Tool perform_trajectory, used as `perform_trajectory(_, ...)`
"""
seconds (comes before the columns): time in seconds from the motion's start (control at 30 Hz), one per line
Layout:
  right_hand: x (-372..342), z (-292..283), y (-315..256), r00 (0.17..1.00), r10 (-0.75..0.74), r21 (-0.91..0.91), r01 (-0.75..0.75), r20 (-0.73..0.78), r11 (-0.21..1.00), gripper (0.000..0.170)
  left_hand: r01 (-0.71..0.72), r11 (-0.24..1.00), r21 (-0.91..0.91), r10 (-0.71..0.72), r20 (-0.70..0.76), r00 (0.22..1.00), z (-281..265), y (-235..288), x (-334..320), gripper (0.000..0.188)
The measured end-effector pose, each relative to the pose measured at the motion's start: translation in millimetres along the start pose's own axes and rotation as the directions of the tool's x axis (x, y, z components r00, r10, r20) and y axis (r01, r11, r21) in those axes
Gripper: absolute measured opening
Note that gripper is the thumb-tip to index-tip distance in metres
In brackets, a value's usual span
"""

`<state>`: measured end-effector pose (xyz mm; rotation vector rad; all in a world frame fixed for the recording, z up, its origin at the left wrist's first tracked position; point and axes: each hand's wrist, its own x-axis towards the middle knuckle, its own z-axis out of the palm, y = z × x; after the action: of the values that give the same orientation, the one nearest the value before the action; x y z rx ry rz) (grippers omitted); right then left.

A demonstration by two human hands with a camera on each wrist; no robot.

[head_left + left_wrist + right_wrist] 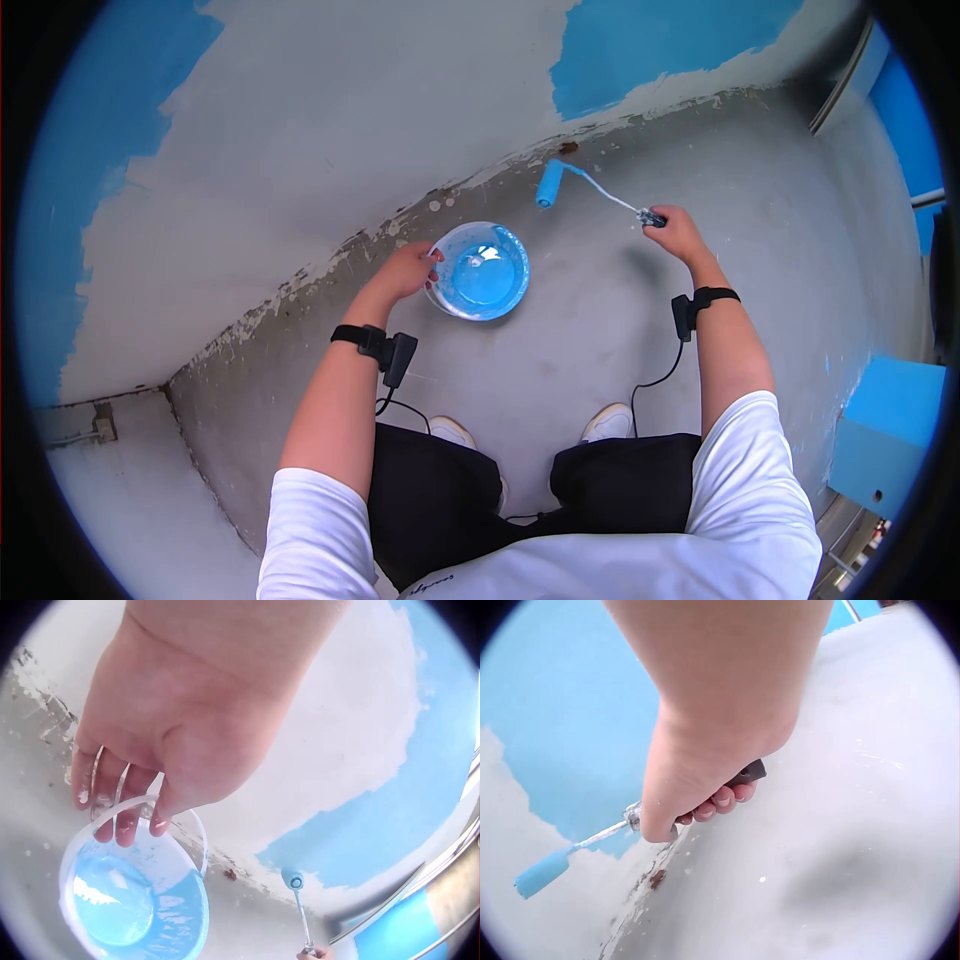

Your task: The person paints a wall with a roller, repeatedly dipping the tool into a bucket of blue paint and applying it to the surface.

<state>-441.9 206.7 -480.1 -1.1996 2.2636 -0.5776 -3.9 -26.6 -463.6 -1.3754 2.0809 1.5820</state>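
The left grip [405,270] pinches a round whitish plastic bucket [465,236] by its bail [205,841], likely best against sloshing blue paint [487,279]; rightward, the right grip [677,234] wraps the dark handle [748,773] of a blue roller [549,184].

Behind the left grip [405,270] and right grip [677,236], I see black wrist straps [716,294] carrying boxy black cameras [399,360] with thin cables [681,352]; farther back, a white short-sleeved T-shirt [630,565] with dark lettering [432,583], black trousers [625,485], white shoes [608,424].

Head view: high, facing forward-down. Wrist views: close, facing left grip [180,742], right grip [701,776]. Head, left wrist share bucket [460,243].
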Motion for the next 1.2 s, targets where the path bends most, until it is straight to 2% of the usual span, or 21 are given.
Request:
perform_trajectory(0.03,2.3,-1.5,-10.2,0.992,-0.031,-0.017,0.033,0.122,0.999,0.028,0.010,1.000,-0.008,-0.010,-0.005,1.000,-0.2,0.1,-1.8,0.024)
perform_trajectory(0.07,3.8,-1.5,-22.8,0.990,-0.038,-0.021,0.041,0.133,0.999,0.028,0.071,0.997,-0.013,-0.071,-0.015,0.997,-0.4,0.8,-3.2,0.023)
perform_trajectory(0.1,4.9,0.4,-36.1,0.971,-0.093,-0.014,0.099,0.219,0.995,0.025,0.131,0.991,-0.019,-0.132,-0.024,0.991,-0.5,1.3,-5.2,0.022)
perform_trajectory(0.13,6.6,1.0,-51.0,0.942,-0.147,-0.004,0.156,0.303,0.988,0.024,0.135,0.990,-0.032,-0.136,-0.028,0.990,-0.3,-1.9,-3.5,0.022)
perform_trajectory(0.17,11.5,1.0,-65.7,0.936,-0.147,-0.009,0.158,0.320,0.987,0.024,0.154,0.988,-0.031,-0.155,-0.037,0.987,-1.2,-5.6,0.8,0.022)
perform_trajectory(0.23,13.3,2.0,-93.0,0.885,-0.187,-0.192,0.290,0.425,0.937,0.027,0.171,0.985,-0.034,-0.173,-0.055,0.983,-1.6,-8.0,0.3,0.022)
perform_trajectory(0.27,14.5,3.8,-104.8,0.882,-0.189,-0.194,0.296,0.432,0.935,0.027,0.163,0.986,-0.025,-0.164,-0.063,0.984,-2.2,-3.8,-1.6,0.024)
perform_trajectory(0.33,14.9,8.9,-123.4,0.847,-0.182,-0.337,0.383,0.499,0.860,0.026,0.155,0.988,-0.018,-0.156,-0.074,0.985,-2.4,0.0,-2.8,0.027)
perform_trajectory(0.43,12.2,18.8,-137.4,0.837,-0.262,-0.321,0.446,0.481,0.836,0.025,0.097,0.994,0.043,-0.093,-0.084,0.992,-1.7,-3.9,2.0,0.026)
perform_trajectory(0.5,14.6,29.6,-141.2,0.827,-0.258,-0.339,0.461,0.500,0.820,0.024,0.008,0.996,0.088,-0.001,-0.079,0.997,-1.5,-11.7,6.5,0.023)
perform_trajectory(0.53,14.8,34.0,-146.6,0.818,-0.252,-0.358,0.475,0.517,0.804,0.023,0.009,0.996,0.089,-0.002,-0.080,0.997,-2.4,-8.2,3.6,0.023)
perform_trajectory(0.6,14.8,42.9,-156.8,0.813,-0.223,-0.389,0.475,0.538,0.789,0.022,0.014,0.999,-0.043,-0.014,-0.007,1.000,-4.5,-1.7,-2.8,0.024)
perform_trajectory(0.63,13.6,45.9,-163.2,0.809,-0.192,-0.423,0.474,0.556,0.772,0.022,0.016,0.999,-0.039,-0.016,-0.006,1.000,-4.4,0.4,-4.7,0.024)
perform_trajectory(0.7,10.7,50.1,-175.6,0.804,-0.189,-0.434,0.483,0.564,0.760,0.021,0.042,0.975,-0.220,-0.040,0.014,0.999,-3.6,5.6,-7.9,0.026)
perform_trajectory(0.73,9.6,51.6,-180.7,0.799,-0.186,-0.447,0.494,0.572,0.746,0.020,0.044,0.975,-0.218,-0.041,0.018,0.999,-3.1,7.8,-8.1,0.026)
perform_trajectory(0.8,5.7,56.9,-190.1,0.792,-0.185,-0.445,0.501,0.582,0.742,0.019,0.079,0.931,-0.357,-0.070,0.037,0.997,-2.9,11.6,-7.6,0.028)
perform_trajectory(0.93,3.2,70.1,-191.9,0.776,-0.199,-0.408,0.509,0.598,0.758,0.017,0.083,0.908,-0.411,-0.055,0.079,0.995,-5.1,22.9,-13.4,0.029)
perform_trajectory(1.07,3.4,73.3,-195.7,0.794,-0.183,-0.442,0.495,0.580,0.748,0.015,0.052,0.892,-0.450,0.019,0.151,0.988,-4.8,30.2,-17.6,0.035)
perform_trajectory(1.13,1.2,67.9,-205.2,0.856,-0.132,-0.584,0.446,0.500,0.678,0.016,0.052,0.880,-0.472,0.034,0.173,0.984,-3.8,31.7,-17.5,0.037)
perform_trajectory(1.2,-3.1,58.8,-217.8,0.865,-0.139,-0.599,0.441,0.482,0.668,0.016,0.047,0.886,-0.462,0.048,0.192,0.980,-2.0,29.7,-15.0,0.038)
